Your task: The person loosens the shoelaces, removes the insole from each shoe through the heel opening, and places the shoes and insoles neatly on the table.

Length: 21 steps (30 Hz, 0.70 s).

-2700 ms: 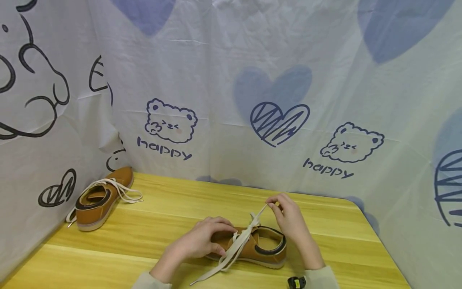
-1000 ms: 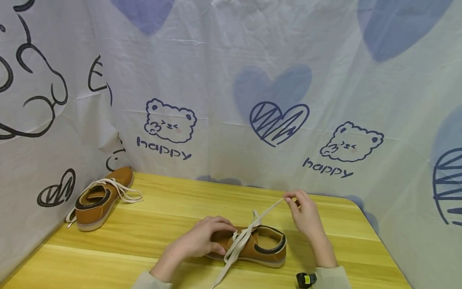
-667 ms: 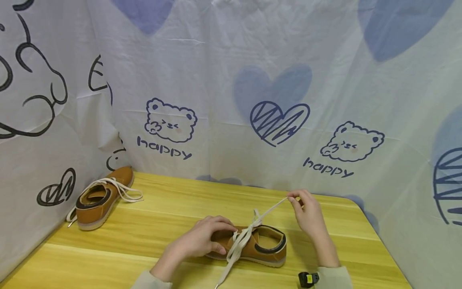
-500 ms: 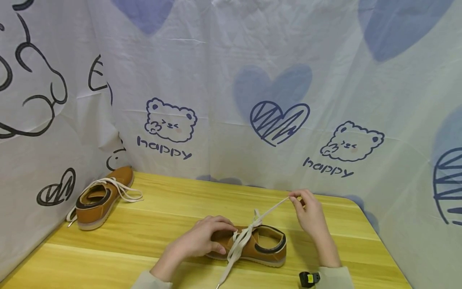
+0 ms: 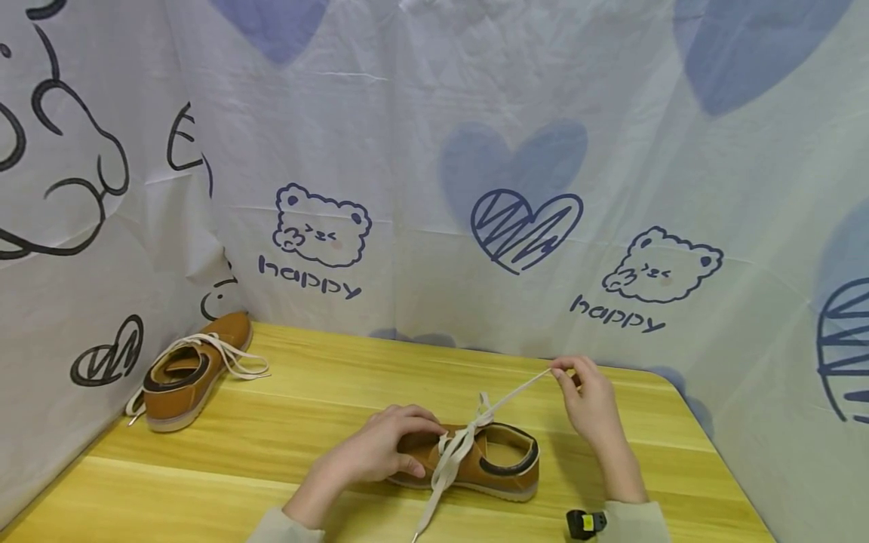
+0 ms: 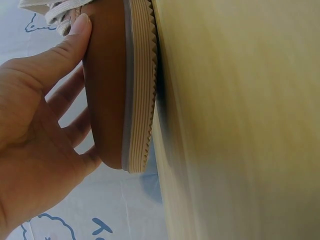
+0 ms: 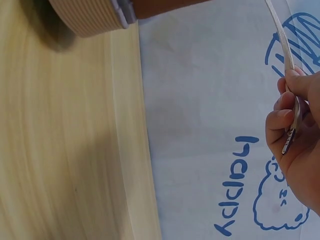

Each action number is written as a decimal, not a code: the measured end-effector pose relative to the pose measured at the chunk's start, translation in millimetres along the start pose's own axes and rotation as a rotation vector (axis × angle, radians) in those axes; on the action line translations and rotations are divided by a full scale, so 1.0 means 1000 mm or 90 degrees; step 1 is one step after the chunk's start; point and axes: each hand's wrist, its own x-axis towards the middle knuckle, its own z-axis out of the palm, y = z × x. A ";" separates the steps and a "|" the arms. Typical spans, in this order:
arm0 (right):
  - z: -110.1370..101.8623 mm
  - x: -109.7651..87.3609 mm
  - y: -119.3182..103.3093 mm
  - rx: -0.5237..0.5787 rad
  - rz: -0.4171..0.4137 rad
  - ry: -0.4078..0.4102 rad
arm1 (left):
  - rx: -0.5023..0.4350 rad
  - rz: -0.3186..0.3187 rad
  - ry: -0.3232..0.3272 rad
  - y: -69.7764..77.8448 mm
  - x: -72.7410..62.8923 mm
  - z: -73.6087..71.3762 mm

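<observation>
A brown leather shoe point(image 5: 477, 473) stands on the table, its toe pointing left. My left hand point(image 5: 388, 446) holds the toe end. In the left wrist view its thumb point(image 6: 75, 42) lies on the near side of the shoe's upper, with the other fingers on the far side. My right hand point(image 5: 592, 400) pinches one end of the off-white shoelace point(image 7: 282, 37), stretched taut up and right from a bow-like tangle over the tongue. The lace's tip point(image 7: 288, 141) shows against the curled fingers in the right wrist view. Another lace end hangs toward the front edge.
A second brown shoe point(image 5: 182, 400) with loose white laces sits at the table's left edge, against the printed curtain point(image 5: 421, 302). A black device with a yellow mark point(image 5: 585, 523) is by the right sleeve. The wooden table point(image 5: 299, 422) ends at the right.
My right hand has moved to the right, pulling its lace end out longer and tauter. The front lace end has drawn in and shifted right. My left hand stays on the shoe.
</observation>
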 end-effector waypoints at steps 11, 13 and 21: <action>-0.006 0.000 0.001 0.002 0.018 0.010 | -0.010 -0.011 -0.006 0.000 0.000 0.000; -0.007 0.000 0.002 -0.001 0.021 0.014 | -0.009 -0.011 -0.005 0.000 0.000 0.000; -0.010 0.000 0.005 -0.011 0.030 0.036 | -0.010 -0.009 -0.003 0.000 -0.001 -0.001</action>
